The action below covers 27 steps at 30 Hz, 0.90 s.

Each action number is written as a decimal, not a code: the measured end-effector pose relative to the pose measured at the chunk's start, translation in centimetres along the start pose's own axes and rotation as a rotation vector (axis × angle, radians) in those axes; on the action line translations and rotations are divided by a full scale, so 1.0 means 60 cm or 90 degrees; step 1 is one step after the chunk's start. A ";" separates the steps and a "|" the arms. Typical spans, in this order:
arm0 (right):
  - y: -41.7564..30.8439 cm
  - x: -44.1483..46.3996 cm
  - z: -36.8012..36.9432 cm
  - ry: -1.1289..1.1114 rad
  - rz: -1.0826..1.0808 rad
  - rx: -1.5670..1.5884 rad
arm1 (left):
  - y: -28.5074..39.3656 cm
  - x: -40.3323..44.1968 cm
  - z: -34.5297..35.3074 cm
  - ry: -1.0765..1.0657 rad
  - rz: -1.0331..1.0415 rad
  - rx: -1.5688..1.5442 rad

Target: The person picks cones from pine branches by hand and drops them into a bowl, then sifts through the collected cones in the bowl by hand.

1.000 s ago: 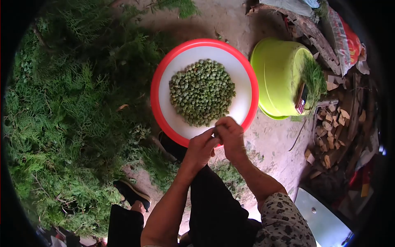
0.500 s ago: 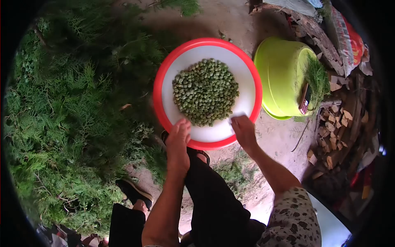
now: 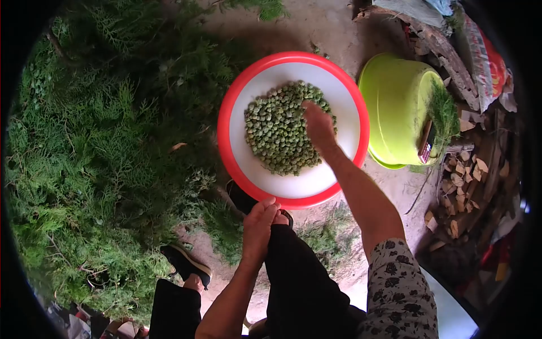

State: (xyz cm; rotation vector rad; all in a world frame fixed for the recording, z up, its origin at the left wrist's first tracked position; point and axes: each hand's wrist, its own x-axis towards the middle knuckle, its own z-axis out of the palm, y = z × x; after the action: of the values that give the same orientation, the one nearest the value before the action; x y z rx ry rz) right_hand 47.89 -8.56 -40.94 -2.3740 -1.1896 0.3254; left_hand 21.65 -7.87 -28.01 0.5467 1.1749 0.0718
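Note:
A white basin with a red rim [image 3: 226, 121] holds a round heap of small green cones or berries [image 3: 276, 127]. Over the upper right part of the heap is my right hand [image 3: 319, 125], its fingers pointing toward the pieces; its fingertips are blurred, and whether it holds anything is hidden. My left hand [image 3: 261, 226] is just below the basin's lower rim, near my knee, with its fingers drawn together; anything inside them is too small to make out.
Green conifer branches [image 3: 101, 169] cover the left side. Right of the basin stands an upturned lime-green tub [image 3: 395, 107] with a phone [image 3: 426, 148] and a sprig on it. Chopped wood [image 3: 463, 181], a log [image 3: 446, 51] and a printed sack [image 3: 488, 68] lie farther right.
My hands were together at the basin's lower rim, then parted. My right hand has moved up over the heap; my left has dropped below the rim, its fingers now drawn together.

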 end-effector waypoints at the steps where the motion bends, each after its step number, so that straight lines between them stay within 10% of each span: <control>1: 0.002 0.017 -0.016 -0.049 0.127 0.027 | -0.003 -0.001 -0.003 0.004 -0.001 0.001; 7: 0.081 0.078 -0.007 -0.012 -0.017 -0.209 | 0.006 -0.002 -0.008 0.016 0.018 -0.016; 16: -0.076 -0.111 -0.093 -0.064 0.310 0.363 | 0.039 0.024 0.018 0.009 0.163 0.061; 18: -0.119 -0.169 -0.107 -0.114 0.097 0.339 | 0.051 0.025 0.039 -0.029 0.175 0.123; 27: -0.214 -0.218 -0.158 -0.163 0.209 0.447 | 0.017 0.022 0.066 -0.088 0.096 0.012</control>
State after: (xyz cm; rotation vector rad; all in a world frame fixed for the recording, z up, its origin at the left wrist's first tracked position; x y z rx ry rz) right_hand 35.04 -15.18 -26.27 -1.9128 -0.6172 0.9983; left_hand 25.93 -8.01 -27.58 0.6468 0.9994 0.1506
